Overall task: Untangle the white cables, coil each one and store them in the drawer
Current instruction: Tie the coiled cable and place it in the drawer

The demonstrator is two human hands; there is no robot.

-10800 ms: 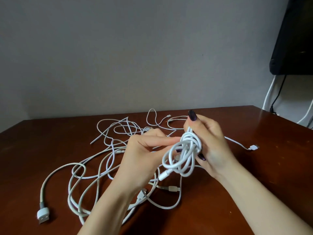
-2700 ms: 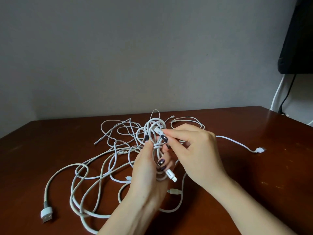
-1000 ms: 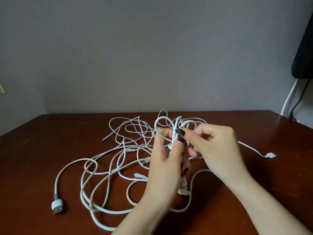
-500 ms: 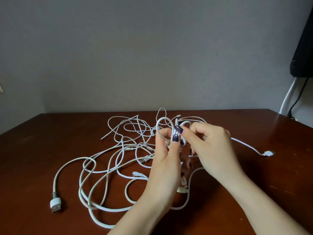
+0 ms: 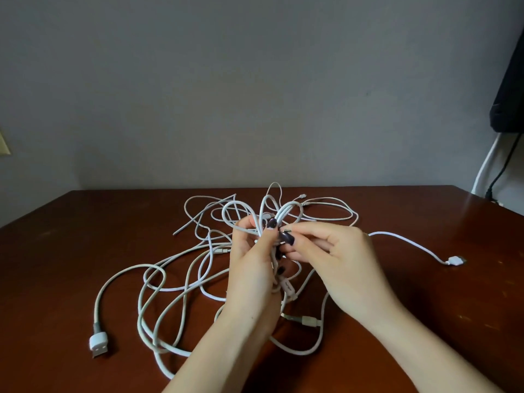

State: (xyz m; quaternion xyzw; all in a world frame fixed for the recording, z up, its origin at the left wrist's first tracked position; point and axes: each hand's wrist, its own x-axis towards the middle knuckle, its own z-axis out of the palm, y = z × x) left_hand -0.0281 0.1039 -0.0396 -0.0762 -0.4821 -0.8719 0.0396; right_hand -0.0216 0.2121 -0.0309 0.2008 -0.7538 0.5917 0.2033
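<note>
White cables (image 5: 204, 251) lie in a big messy heap on a dark brown table (image 5: 65, 251). They are long and thin, and they cross over and under each other in many loops. Some look smooth and bright white. Others look a bit grey and dull. The heap sits in the middle of the table, near the person. One cable runs out to the left and ends in a fat white plug (image 5: 97, 343) with a grey neck and a metal tip. Another cable runs out to the right, well apart from the heap, and ends in a small flat white plug (image 5: 455, 260). A short pale plug (image 5: 309, 321) lies on the table just under the wrists. Both hands are up over the heap, close together. The left hand (image 5: 249, 268) has its fingers curled round a small bunch of loops (image 5: 285, 211), and the loops stick up above the fingers like petals. A white plug end (image 5: 287, 286) hangs down from this hand. The right hand (image 5: 340, 262) pinches a tiny metal cable tip (image 5: 287, 231) between its thumb and first finger, right beside the bunch. The nails on both hands are painted dark. A plain grey wall (image 5: 226, 80) stands behind the table. At the far right a black thing (image 5: 510, 95) hangs on the wall, with a white cord and a black cord (image 5: 486, 165) running down below it.
</note>
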